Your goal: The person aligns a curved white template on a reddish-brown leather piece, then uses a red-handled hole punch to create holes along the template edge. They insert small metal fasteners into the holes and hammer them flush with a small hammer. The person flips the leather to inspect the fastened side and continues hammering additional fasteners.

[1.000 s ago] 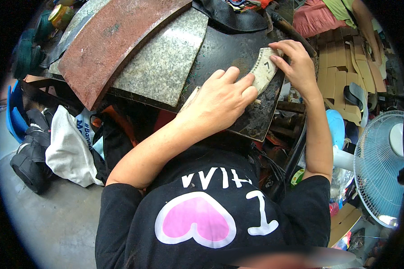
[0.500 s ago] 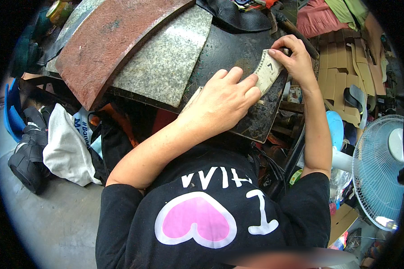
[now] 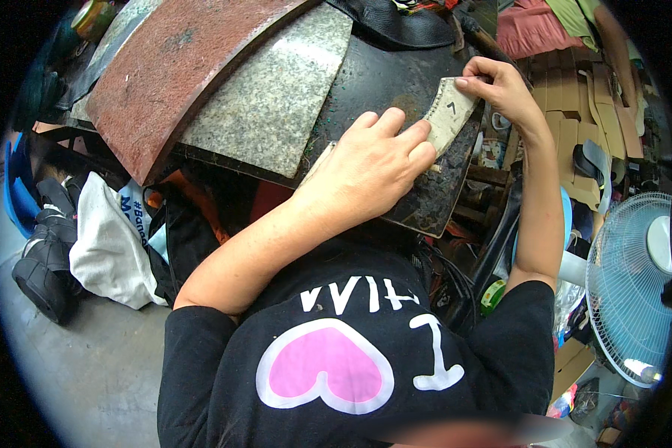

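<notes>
A curved cream strip [image 3: 449, 123], with a row of small dots or stitches along one edge and a short dark mark, lies on the dark tabletop [image 3: 373, 82]. My left hand [image 3: 369, 168] rests over its middle, fingers bent and pressing it down; the thumb is hidden beneath. Another pale end of similar colour shows at the wrist side of that hand. At the strip's far right corner my right hand [image 3: 500, 91] is closed in a pinch, thumb and forefinger on its edge. Anything finer between those fingertips is too small to make out.
A grey speckled slab [image 3: 269, 97] and a curved reddish-brown plate [image 3: 179, 82] lie on the left. Black leather-like material [image 3: 403, 30] sits at the far edge. A standing fan [image 3: 635, 276] is at right, before flattened cardboard [image 3: 567, 127]. A white cloth [image 3: 108, 246] hangs at left.
My right hand and forearm have shifted slightly right. The strip's far end has moved a little the same way. My left hand stays nearly in place.
</notes>
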Demonstrator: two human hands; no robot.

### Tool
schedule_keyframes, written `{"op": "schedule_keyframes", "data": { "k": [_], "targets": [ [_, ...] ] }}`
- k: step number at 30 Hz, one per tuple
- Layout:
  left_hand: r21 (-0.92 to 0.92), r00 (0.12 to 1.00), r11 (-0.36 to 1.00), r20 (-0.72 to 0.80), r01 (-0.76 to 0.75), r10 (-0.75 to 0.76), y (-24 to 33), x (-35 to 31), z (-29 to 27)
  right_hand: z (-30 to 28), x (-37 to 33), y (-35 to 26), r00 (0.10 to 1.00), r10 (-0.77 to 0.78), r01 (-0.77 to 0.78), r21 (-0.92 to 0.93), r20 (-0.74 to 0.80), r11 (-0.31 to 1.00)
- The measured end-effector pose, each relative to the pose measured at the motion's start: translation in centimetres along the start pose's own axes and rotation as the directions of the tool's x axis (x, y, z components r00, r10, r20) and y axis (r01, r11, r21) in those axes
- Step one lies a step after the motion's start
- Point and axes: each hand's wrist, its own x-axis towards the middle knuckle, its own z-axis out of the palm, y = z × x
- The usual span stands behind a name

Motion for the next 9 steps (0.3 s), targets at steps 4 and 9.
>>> {"op": "schedule_keyframes", "data": {
  "k": [4, 9],
  "targets": [
    [0.010, 1.000, 1.000, -0.001, -0.010, 0.010, -0.09, 0.02, 0.06, -0.02, 0.67, 0.11, 0.997, 0.024, -0.023, -0.008, 0.077, 1.000],
    [0.013, 1.000, 1.000, 0.008, -0.019, 0.019, -0.10, 0.06, -0.27, -0.13, 0.95, 0.54, 0.992, 0.019, -0.025, 0.044, 0.123, 0.999]
  ]
}}
